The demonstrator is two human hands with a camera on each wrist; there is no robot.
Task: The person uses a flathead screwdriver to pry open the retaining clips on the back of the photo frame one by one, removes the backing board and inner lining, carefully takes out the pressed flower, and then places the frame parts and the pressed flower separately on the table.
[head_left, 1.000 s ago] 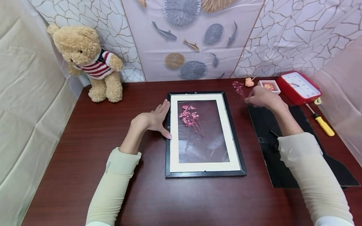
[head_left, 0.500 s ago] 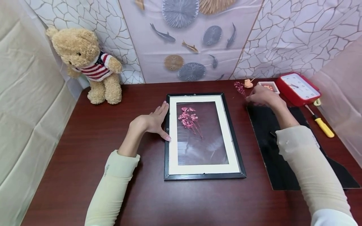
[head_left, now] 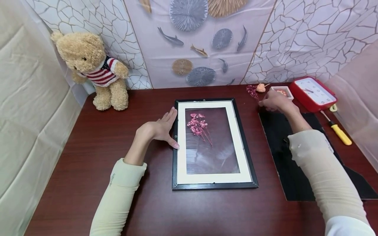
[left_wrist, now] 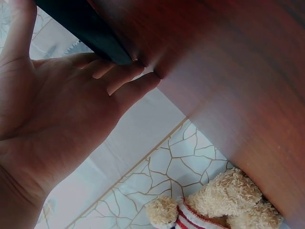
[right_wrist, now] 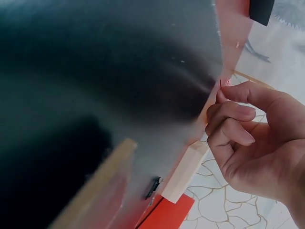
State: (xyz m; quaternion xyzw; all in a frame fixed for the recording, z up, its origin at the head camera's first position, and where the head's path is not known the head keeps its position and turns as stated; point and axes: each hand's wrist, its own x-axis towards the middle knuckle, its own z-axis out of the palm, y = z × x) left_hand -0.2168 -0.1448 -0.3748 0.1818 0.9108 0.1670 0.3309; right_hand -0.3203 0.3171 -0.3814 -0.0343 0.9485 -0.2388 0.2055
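My left hand (head_left: 156,131) rests along the left side of a black picture frame (head_left: 214,186), fingers straight and thumb on its edge. A white mat (head_left: 245,164) lines the frame, and a pink dried flower sprig (head_left: 197,124) lies on the clear pane (head_left: 211,160) within it. At the back right, my right hand (head_left: 276,100) pinches a second, darker pink sprig (head_left: 252,91) by its stem. In the right wrist view thumb and forefinger meet on that thin stem (right_wrist: 220,83), while the other fingers curl inward.
Under the right forearm lies a black backing board (head_left: 280,147) with its stand. Nearby are a peach flower (head_left: 261,87), a small white box (head_left: 289,93), a red clock (head_left: 314,93) and a yellow-handled screwdriver (head_left: 341,134). A teddy bear (head_left: 103,77) sits at the back left.
The right hand and its sprig have shifted very slightly right, bringing the blossoms closer to the peach flower. The left hand stays against the frame. The head view has tilted up a little.
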